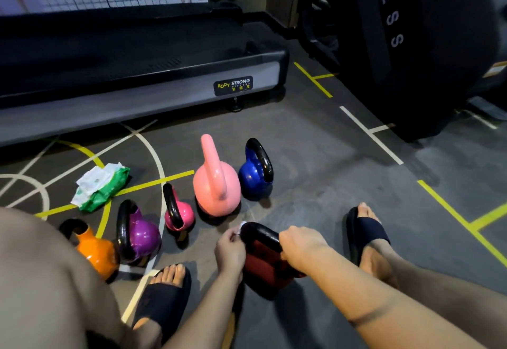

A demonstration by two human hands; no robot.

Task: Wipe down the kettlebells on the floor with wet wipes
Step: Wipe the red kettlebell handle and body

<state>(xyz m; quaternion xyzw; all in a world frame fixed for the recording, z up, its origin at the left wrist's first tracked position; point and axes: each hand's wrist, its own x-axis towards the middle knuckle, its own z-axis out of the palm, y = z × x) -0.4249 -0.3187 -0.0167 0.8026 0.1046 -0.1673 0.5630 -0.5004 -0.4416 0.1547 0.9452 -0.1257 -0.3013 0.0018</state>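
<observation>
- The red kettlebell stands on the floor between my feet; my right hand is curled round the right end of its black handle, steadying it
- My left hand pinches the wet wipe against the handle's left bend
- Best to wrap the wipe snugly and slide it over the whole arch, moving my right grip to uncover the part beneath it
- The red body comes after

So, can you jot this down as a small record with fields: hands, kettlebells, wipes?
place: gym floor beside a treadmill
left hand: holds a white wipe to the handle of the red kettlebell
right hand: grips that handle
other kettlebells: orange, purple, small pink, large pink, blue, upright
wipes pack: green, on the floor at left
</observation>
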